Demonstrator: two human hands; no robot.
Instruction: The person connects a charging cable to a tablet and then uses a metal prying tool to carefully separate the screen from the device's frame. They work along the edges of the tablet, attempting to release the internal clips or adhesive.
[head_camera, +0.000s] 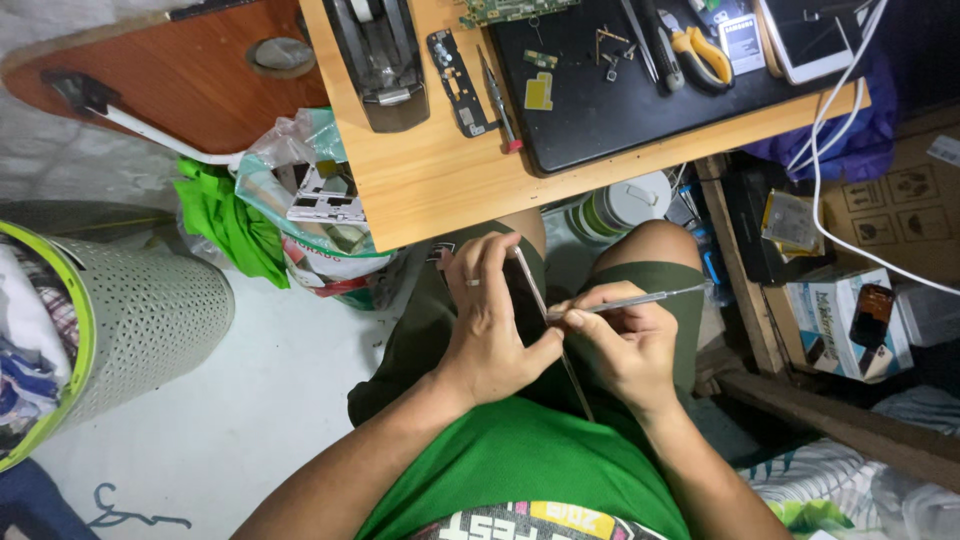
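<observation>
Phone gripped edge-on by left hand, right hand fingers pinching metal pry tool, desk just ahead

We cannot see the face of the thin flat device: our left hand covers most of it, leaving only one slim edge. Our right hand hides the near end of the metal tool. At the far edge, the tape dispenser, pliers and white phone are cut off.
</observation>
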